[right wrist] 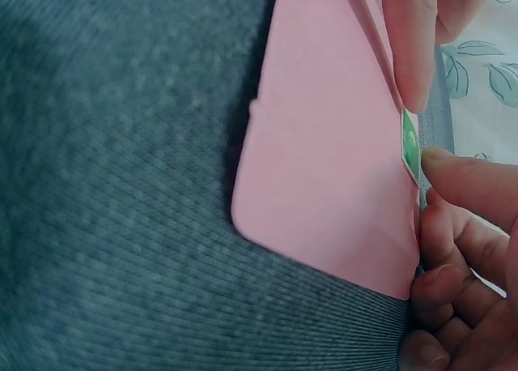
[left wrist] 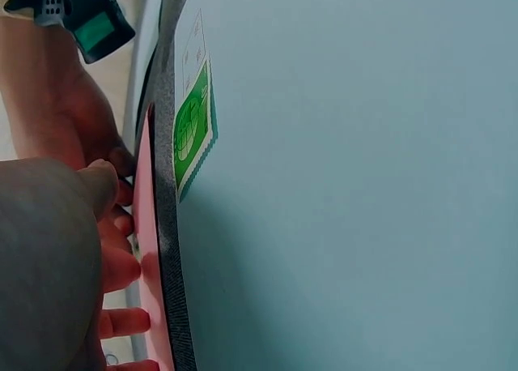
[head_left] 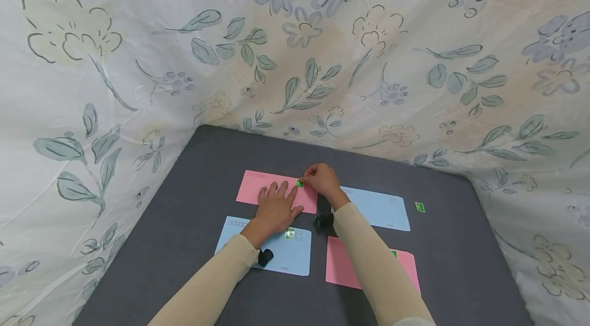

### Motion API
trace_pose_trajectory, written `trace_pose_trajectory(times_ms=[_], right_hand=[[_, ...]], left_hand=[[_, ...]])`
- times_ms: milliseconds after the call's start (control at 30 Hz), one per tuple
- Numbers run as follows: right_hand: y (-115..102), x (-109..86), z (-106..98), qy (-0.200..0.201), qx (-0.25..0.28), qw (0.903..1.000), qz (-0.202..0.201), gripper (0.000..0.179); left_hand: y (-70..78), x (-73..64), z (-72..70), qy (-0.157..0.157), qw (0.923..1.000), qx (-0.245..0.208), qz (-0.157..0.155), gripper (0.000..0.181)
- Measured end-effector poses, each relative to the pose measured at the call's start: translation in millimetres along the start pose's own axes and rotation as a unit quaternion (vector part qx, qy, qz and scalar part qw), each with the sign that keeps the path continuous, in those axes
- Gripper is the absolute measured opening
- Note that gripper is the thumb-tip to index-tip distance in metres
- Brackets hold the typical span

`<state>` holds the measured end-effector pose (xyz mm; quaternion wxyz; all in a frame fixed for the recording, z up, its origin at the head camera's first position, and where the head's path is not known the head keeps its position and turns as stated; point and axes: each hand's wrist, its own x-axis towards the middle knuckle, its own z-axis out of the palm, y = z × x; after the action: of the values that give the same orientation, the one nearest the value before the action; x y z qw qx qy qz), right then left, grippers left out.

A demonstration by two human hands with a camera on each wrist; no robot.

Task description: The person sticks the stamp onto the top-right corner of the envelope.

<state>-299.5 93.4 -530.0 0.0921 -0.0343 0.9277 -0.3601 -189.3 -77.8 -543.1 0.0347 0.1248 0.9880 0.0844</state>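
Note:
My left hand [head_left: 273,211] lies palm down with spread fingers on the upper pink envelope [head_left: 253,187]. At that envelope's right end, my right hand [head_left: 322,181] pinches the edge of a small green stamp [head_left: 299,183] with its fingertips. In the right wrist view, the stamp [right wrist: 410,147] sits against the pink paper, a fingertip at its edge and the other fingers curled below. The near blue envelope [head_left: 295,257], under my left wrist, bears a green stamp [left wrist: 192,128]. My right forearm covers part of the lower pink envelope [head_left: 338,264], whose stamp [head_left: 394,253] shows partly.
Another blue envelope [head_left: 378,208] lies right of my right hand. A loose green stamp [head_left: 420,207] rests on the dark table [head_left: 461,254] farther right. Floral cloth [head_left: 322,59] hangs behind the table and at its sides. Black wrist cameras sit under both wrists.

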Motion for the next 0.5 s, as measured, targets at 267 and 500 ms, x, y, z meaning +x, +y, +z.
trace_pose_trajectory(times_ms=[267, 500], right_hand=[[0.2, -2.8, 0.0, 0.001, 0.005, 1.0, -0.003, 0.023], [2.3, -4.1, 1.2, 0.006, 0.013, 0.9998, -0.014, 0.024]], left_hand=[[0.6, -2.5, -2.0, -0.004, 1.0, 0.005, 0.005, 0.071], [0.6, -7.9, -3.6, -0.022, 0.9996, -0.003, 0.015, 0.061]])
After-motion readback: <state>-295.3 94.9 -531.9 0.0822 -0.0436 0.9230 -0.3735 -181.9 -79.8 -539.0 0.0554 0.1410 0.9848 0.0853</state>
